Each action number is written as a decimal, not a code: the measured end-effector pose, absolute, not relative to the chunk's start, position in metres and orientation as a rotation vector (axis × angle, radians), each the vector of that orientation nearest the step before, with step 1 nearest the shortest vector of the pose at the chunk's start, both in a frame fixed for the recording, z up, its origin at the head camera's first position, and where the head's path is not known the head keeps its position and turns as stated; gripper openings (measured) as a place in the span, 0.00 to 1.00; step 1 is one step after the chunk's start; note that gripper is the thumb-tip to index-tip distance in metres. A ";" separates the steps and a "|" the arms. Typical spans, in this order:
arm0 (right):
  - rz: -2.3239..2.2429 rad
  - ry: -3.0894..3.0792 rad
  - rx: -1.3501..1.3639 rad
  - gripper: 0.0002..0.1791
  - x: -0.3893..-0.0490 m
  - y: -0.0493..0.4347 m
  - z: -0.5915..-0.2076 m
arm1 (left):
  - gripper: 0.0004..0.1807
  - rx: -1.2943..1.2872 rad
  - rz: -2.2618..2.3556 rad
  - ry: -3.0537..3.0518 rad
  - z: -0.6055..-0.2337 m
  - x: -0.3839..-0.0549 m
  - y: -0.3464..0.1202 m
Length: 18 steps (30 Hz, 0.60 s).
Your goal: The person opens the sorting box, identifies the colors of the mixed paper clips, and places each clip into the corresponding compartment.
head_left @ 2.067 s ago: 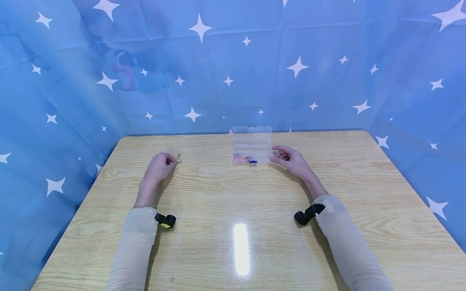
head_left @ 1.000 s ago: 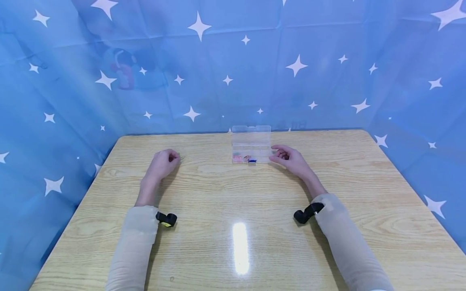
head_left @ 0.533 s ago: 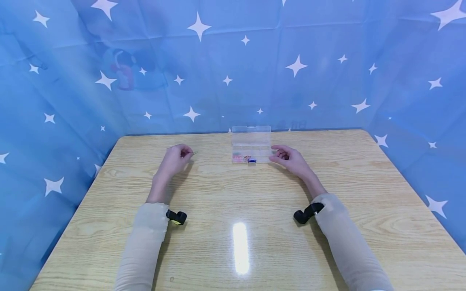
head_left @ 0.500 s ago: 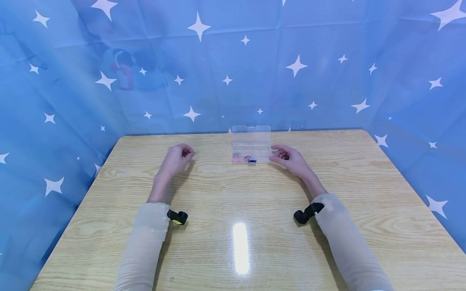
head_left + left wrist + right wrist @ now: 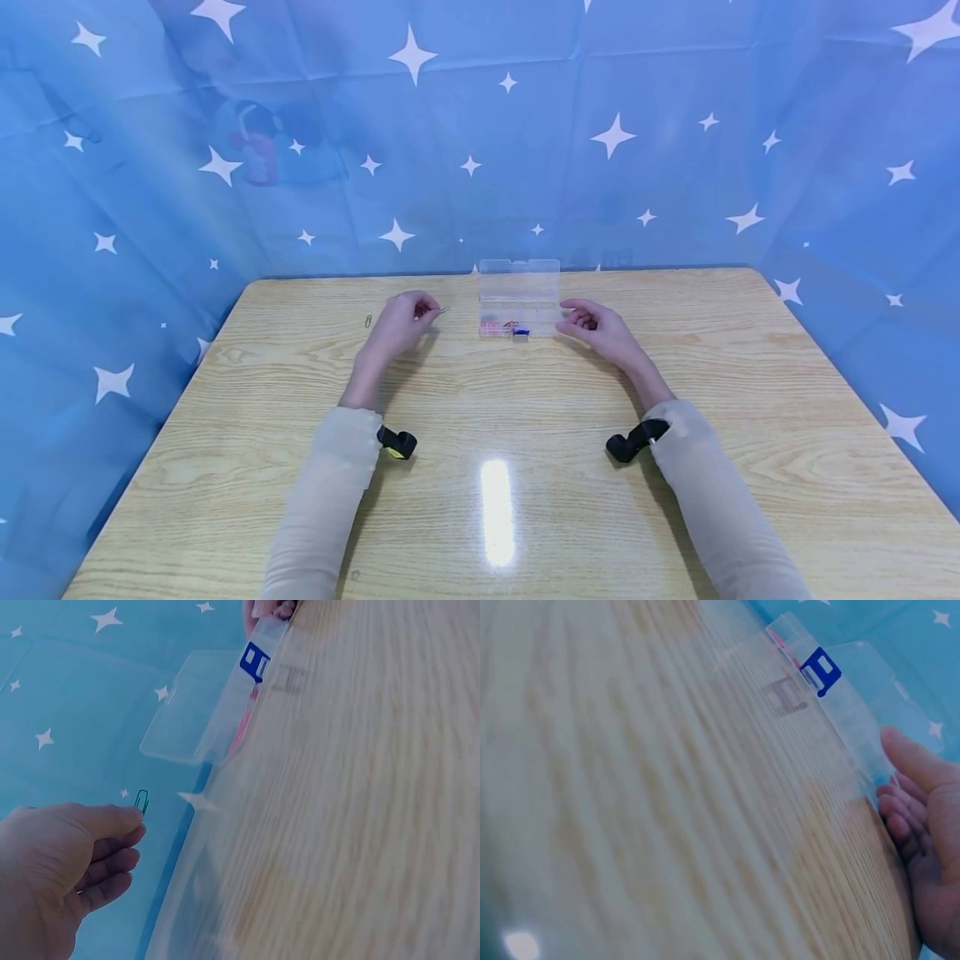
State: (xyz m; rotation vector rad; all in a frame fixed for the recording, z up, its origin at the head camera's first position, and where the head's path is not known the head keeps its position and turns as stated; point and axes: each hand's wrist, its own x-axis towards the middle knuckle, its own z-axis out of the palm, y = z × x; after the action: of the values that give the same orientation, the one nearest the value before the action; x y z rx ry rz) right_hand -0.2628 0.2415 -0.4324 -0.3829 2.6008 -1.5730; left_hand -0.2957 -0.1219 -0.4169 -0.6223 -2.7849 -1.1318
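My left hand (image 5: 405,321) pinches a green paper clip (image 5: 142,801) between thumb and index finger, a little above the table and left of the box. The other fingers curl loosely underneath. A clear plastic compartment box (image 5: 542,318) stands at the table's back, its lid (image 5: 519,279) raised. Pink and red small pieces (image 5: 491,327) lie in its front left compartments, and a blue latch (image 5: 822,672) sits on its front. With thumb at the front corner and fingers at the side, my right hand (image 5: 606,332) holds the box's right end.
A second paper clip (image 5: 368,321) lies on the wooden table (image 5: 420,500), left of my left hand. A blue curtain with white stars (image 5: 337,108) hangs right behind the table's back edge. Dark wrist cameras (image 5: 397,443) sit on both forearms.
My left hand took one of the two paper clips from the table and moved right with it toward the box. My right hand and the box stayed in place.
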 end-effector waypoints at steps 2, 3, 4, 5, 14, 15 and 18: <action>-1.581 2.597 -0.381 0.29 -0.263 0.242 -0.433 | 0.07 -0.620 -1.137 -2.779 -0.416 -0.297 -0.116; -1.585 2.595 -0.382 0.29 -0.263 0.242 -0.433 | 0.07 -0.616 -1.141 -2.777 -0.415 -0.298 -0.113; -1.587 2.594 -0.383 0.29 -0.264 0.242 -0.433 | 0.07 -0.616 -1.146 -2.775 -0.415 -0.299 -0.110; -1.588 2.594 -0.384 0.29 -0.264 0.242 -0.434 | 0.07 -0.617 -1.149 -2.774 -0.415 -0.300 -0.107; -1.591 2.591 -0.384 0.29 -0.264 0.242 -0.434 | 0.07 -0.657 -1.145 -2.755 -0.417 -0.310 -0.086; -1.591 2.591 -0.383 0.29 -0.264 0.242 -0.434 | 0.07 -0.663 -1.144 -2.757 -0.418 -0.311 -0.083; -1.588 2.592 -0.387 0.29 -0.264 0.242 -0.434 | 0.07 -0.677 -1.149 -2.761 -0.420 -0.313 -0.077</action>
State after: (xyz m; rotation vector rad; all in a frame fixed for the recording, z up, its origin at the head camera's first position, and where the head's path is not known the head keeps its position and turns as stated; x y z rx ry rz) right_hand -0.2640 0.2422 -0.4339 -0.3868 2.5918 -1.5884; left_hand -0.3129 -0.0770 -0.4197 -0.6774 -2.7609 -1.1490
